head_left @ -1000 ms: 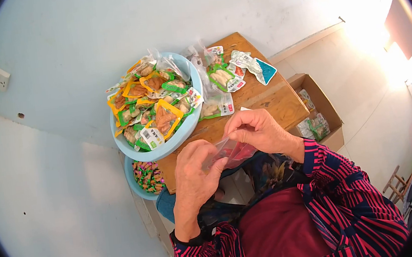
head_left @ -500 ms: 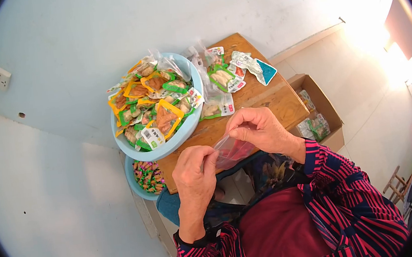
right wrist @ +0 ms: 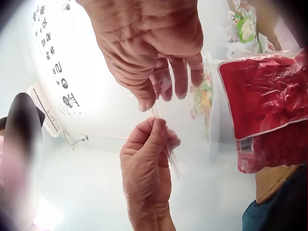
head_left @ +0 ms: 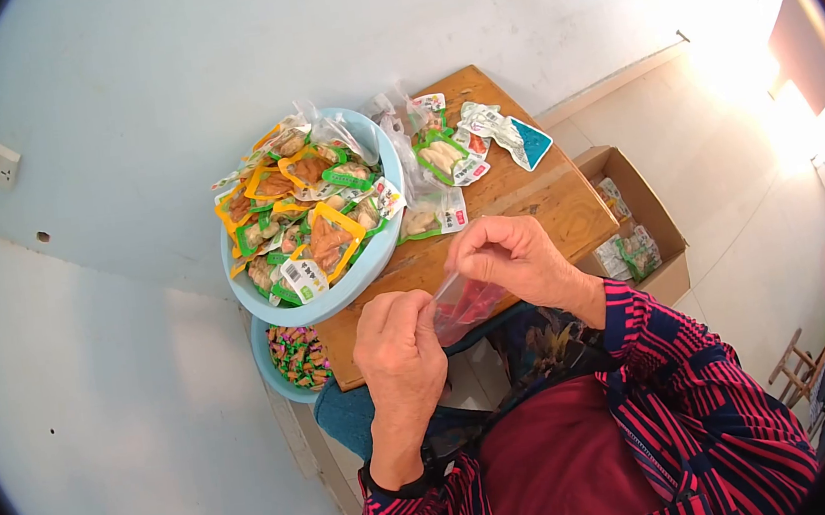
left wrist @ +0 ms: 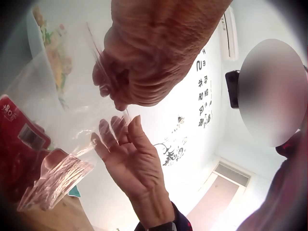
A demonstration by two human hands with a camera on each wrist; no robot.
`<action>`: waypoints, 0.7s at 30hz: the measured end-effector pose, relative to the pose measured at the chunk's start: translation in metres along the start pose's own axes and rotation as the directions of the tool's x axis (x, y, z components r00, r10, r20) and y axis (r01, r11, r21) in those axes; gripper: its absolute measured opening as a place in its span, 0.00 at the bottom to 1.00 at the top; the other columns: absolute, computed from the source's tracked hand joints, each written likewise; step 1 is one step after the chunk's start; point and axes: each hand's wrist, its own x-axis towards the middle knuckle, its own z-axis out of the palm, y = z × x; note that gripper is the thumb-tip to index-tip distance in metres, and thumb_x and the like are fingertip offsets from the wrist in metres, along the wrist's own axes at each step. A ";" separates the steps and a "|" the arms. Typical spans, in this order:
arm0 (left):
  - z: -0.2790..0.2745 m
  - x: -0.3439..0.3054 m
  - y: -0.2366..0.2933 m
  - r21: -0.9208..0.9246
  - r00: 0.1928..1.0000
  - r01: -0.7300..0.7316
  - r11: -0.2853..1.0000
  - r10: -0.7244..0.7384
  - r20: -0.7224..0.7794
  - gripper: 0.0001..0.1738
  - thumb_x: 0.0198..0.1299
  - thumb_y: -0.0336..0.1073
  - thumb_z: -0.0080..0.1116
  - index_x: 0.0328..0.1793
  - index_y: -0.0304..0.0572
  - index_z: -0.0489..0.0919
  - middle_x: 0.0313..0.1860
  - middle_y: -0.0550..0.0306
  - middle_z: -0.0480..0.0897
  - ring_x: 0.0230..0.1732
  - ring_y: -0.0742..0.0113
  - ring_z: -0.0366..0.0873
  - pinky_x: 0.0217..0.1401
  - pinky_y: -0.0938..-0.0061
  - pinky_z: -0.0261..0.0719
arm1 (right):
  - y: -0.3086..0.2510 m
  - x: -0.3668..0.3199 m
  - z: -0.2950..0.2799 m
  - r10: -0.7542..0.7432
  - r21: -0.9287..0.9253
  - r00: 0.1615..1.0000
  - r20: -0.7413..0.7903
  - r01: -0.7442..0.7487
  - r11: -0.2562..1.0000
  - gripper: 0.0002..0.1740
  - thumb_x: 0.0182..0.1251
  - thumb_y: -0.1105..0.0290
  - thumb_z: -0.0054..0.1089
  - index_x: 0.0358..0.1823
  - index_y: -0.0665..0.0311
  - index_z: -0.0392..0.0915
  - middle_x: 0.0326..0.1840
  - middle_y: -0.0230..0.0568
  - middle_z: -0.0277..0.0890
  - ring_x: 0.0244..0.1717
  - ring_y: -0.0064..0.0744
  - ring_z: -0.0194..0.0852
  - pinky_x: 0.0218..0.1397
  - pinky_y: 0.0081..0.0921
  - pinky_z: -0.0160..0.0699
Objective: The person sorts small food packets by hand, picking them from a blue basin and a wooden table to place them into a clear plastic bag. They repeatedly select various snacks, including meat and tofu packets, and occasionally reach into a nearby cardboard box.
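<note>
Between my hands hangs a clear plastic bag (head_left: pixel 449 332), held above my lap near the table's front edge. Red packets (right wrist: pixel 264 96) fill its lower part, with a white barcode label (left wrist: pixel 32 137) showing on one. My left hand (head_left: pixel 401 354) pinches the bag's upper edge between thumb and bent fingers. On the other side, my right hand (head_left: pixel 519 264) has its thumb and forefinger at the same edge. In the right wrist view, the right hand's other fingers (right wrist: pixel 179 79) reach behind the clear film. Both thumbs are close together along the edge.
A blue basin (head_left: pixel 392 159) heaped with packaged snacks stands at the table's left. Below it, another basin (head_left: pixel 264 358) holds small wrapped pieces. More snack packs (head_left: pixel 442 157) lie on the wooden table (head_left: pixel 552 198). A cardboard box (head_left: pixel 668 251) is at the right.
My left hand has shifted slightly right, and its fingers have drawn in from spread over the bag to a pinch at its edge. The right hand has stayed nearly in place.
</note>
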 end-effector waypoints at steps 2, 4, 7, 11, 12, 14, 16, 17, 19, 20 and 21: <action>0.001 -0.002 0.001 -0.017 0.998 0.040 0.999 -0.039 0.046 0.06 0.54 0.24 0.67 0.38 0.39 0.81 0.35 0.51 0.81 0.39 0.48 0.80 0.42 0.58 0.77 | -0.001 0.002 -0.001 0.013 0.077 1.000 0.023 -0.014 0.997 0.03 0.69 0.75 0.67 0.41 0.67 0.82 0.37 0.28 0.80 0.39 0.12 0.75 0.39 0.16 0.77; 0.004 -0.004 0.000 -0.012 0.998 0.026 1.000 -0.025 0.051 0.07 0.54 0.24 0.67 0.38 0.40 0.81 0.35 0.51 0.80 0.39 0.48 0.79 0.42 0.58 0.76 | 0.002 0.002 -0.005 -0.086 -0.135 0.981 0.175 0.111 0.985 0.04 0.66 0.76 0.70 0.38 0.67 0.83 0.35 0.28 0.82 0.37 0.12 0.78 0.33 0.15 0.78; 0.007 -0.004 0.000 -0.011 0.998 0.000 1.000 0.000 0.055 0.07 0.54 0.25 0.67 0.39 0.41 0.81 0.35 0.52 0.80 0.39 0.49 0.79 0.42 0.59 0.76 | 0.006 0.002 -0.006 -0.027 -0.142 0.991 0.133 0.046 0.989 0.04 0.65 0.76 0.71 0.36 0.67 0.84 0.31 0.28 0.83 0.32 0.11 0.77 0.30 0.15 0.78; 0.004 -0.003 0.000 0.019 0.997 -0.052 0.998 0.051 0.050 0.08 0.54 0.26 0.68 0.39 0.41 0.81 0.35 0.53 0.80 0.38 0.49 0.79 0.41 0.59 0.75 | 0.002 0.001 -0.002 -0.025 -0.144 0.997 0.078 0.036 0.989 0.04 0.65 0.76 0.71 0.34 0.68 0.84 0.29 0.29 0.83 0.29 0.11 0.76 0.32 0.15 0.80; 0.001 -0.003 0.000 0.022 0.998 -0.051 0.998 0.050 0.047 0.08 0.54 0.26 0.68 0.39 0.41 0.81 0.35 0.53 0.80 0.38 0.49 0.79 0.41 0.59 0.75 | 0.002 0.000 -0.003 -0.017 -0.147 0.998 0.055 0.025 0.989 0.04 0.65 0.76 0.71 0.35 0.68 0.84 0.30 0.29 0.83 0.29 0.11 0.76 0.32 0.15 0.80; -0.008 -0.006 -0.002 0.137 0.990 -0.023 0.990 0.003 0.139 0.05 0.56 0.24 0.67 0.39 0.36 0.82 0.34 0.49 0.82 0.38 0.49 0.81 0.40 0.61 0.78 | 0.001 0.000 -0.005 -0.016 -0.151 0.999 0.041 0.022 0.988 0.03 0.64 0.76 0.71 0.35 0.68 0.85 0.30 0.29 0.84 0.29 0.11 0.76 0.33 0.16 0.80; -0.011 -0.013 -0.013 0.132 0.993 -0.030 0.991 0.015 0.113 0.05 0.56 0.24 0.67 0.39 0.36 0.82 0.33 0.49 0.82 0.37 0.50 0.81 0.39 0.61 0.77 | -0.002 0.003 -0.007 -0.044 -0.105 0.999 -0.014 0.042 0.994 0.03 0.64 0.77 0.72 0.35 0.67 0.85 0.31 0.30 0.84 0.30 0.12 0.77 0.33 0.16 0.79; -0.013 -0.016 -0.019 0.124 0.995 -0.037 0.992 0.024 0.101 0.05 0.56 0.25 0.67 0.39 0.36 0.82 0.33 0.49 0.82 0.36 0.50 0.80 0.38 0.61 0.77 | -0.003 0.004 -0.010 -0.048 -0.108 0.999 -0.005 0.047 0.993 0.03 0.64 0.77 0.72 0.35 0.67 0.85 0.31 0.30 0.84 0.30 0.12 0.77 0.33 0.16 0.79; -0.022 -0.021 -0.027 0.101 0.997 -0.023 0.995 0.015 0.080 0.06 0.56 0.26 0.68 0.39 0.38 0.82 0.33 0.51 0.81 0.36 0.50 0.79 0.38 0.60 0.77 | -0.004 0.005 -0.017 -0.072 -0.186 0.996 -0.061 0.059 0.981 0.02 0.64 0.77 0.71 0.34 0.67 0.86 0.32 0.30 0.85 0.32 0.13 0.78 0.35 0.17 0.79; -0.025 -0.022 -0.030 0.075 0.998 -0.010 0.997 0.005 0.065 0.07 0.55 0.27 0.69 0.38 0.39 0.82 0.33 0.52 0.80 0.37 0.49 0.78 0.38 0.59 0.76 | -0.007 0.005 -0.018 -0.072 -0.186 0.996 -0.058 0.060 0.981 0.02 0.64 0.77 0.71 0.34 0.67 0.86 0.32 0.30 0.85 0.32 0.13 0.78 0.35 0.17 0.79; -0.027 -0.022 -0.030 0.077 0.998 -0.008 0.997 0.003 0.060 0.07 0.55 0.27 0.69 0.38 0.39 0.82 0.33 0.52 0.80 0.37 0.49 0.78 0.38 0.59 0.76 | -0.011 0.005 -0.019 0.003 -0.146 0.997 -0.073 -0.014 0.989 0.02 0.63 0.77 0.72 0.34 0.67 0.86 0.32 0.30 0.85 0.32 0.13 0.78 0.35 0.17 0.78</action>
